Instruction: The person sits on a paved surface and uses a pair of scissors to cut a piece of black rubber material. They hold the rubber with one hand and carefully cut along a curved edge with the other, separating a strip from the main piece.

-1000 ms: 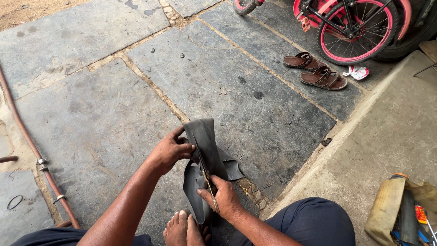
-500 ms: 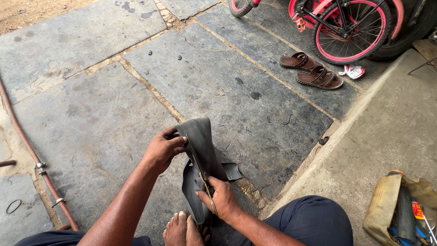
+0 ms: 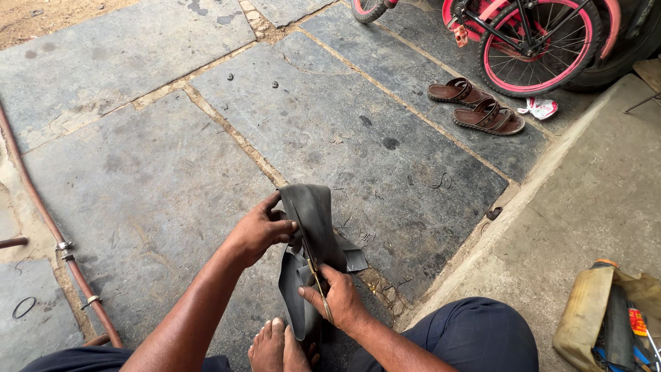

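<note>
A black rubber inner tube [image 3: 311, 220] stands folded in front of me over the stone floor. My left hand [image 3: 260, 230] grips its upper left edge and holds it up. My right hand [image 3: 339, 297] is lower, closed around a thin brass-coloured tool [image 3: 318, 284] whose shaft runs up along the rubber's cut edge. The tube's lower end drops behind my bare foot [image 3: 282, 348]. A loose flap of rubber [image 3: 354, 258] lies on the floor just right of the tube.
A brown hose [image 3: 48, 227] with clamps runs along the left. Two brown sandals [image 3: 478, 105] and a pink bicycle wheel [image 3: 533, 45] are at the upper right. A dirty yellow container [image 3: 585, 313] sits on the raised concrete step at the right.
My left hand has shifted slightly on the tube's top edge, and the right hand with the tool has moved a little along the rubber. The view has drifted a bit.
</note>
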